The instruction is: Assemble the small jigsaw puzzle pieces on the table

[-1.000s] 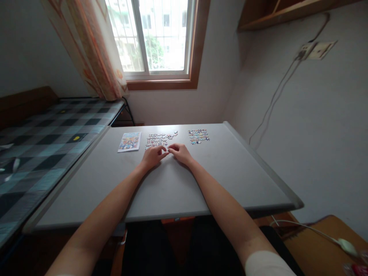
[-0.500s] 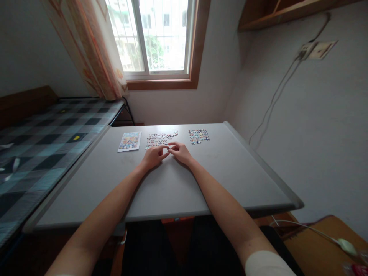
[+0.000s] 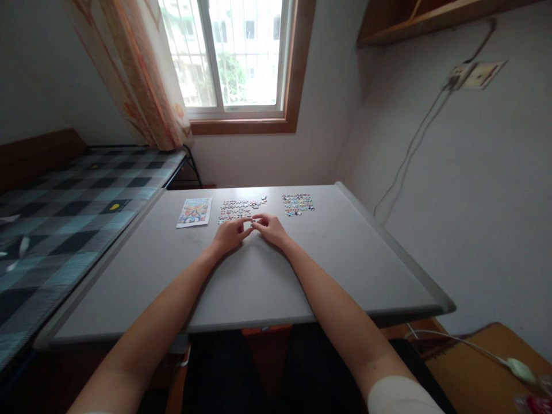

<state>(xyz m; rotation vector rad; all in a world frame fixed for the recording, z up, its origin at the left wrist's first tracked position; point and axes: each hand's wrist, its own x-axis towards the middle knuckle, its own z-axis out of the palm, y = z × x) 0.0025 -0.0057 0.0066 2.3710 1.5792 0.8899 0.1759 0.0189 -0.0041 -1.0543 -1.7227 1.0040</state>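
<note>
My left hand (image 3: 232, 234) and my right hand (image 3: 270, 228) meet over the middle of the table, fingertips nearly touching. Between them they pinch a small puzzle piece (image 3: 252, 223), mostly covered by the fingers. Just beyond the hands lies a group of joined jigsaw pieces (image 3: 235, 210), its near edge partly hidden by my left hand. A second patch of puzzle pieces (image 3: 297, 204) lies to the right of my right hand. Left of the hands is a sheet with a colourful printed picture (image 3: 195, 212).
The grey-white table (image 3: 259, 287) has raised side edges. A bed with a checked cover (image 3: 86, 201) stands along the left. Behind the table are a window (image 3: 233, 57) and a curtain (image 3: 138, 75). A cable (image 3: 405, 152) hangs down the right wall from a socket (image 3: 478, 75).
My hands stay in nearly the same place; the small piece between the fingertips has turned slightly and shows paler. The other pieces have not moved.
</note>
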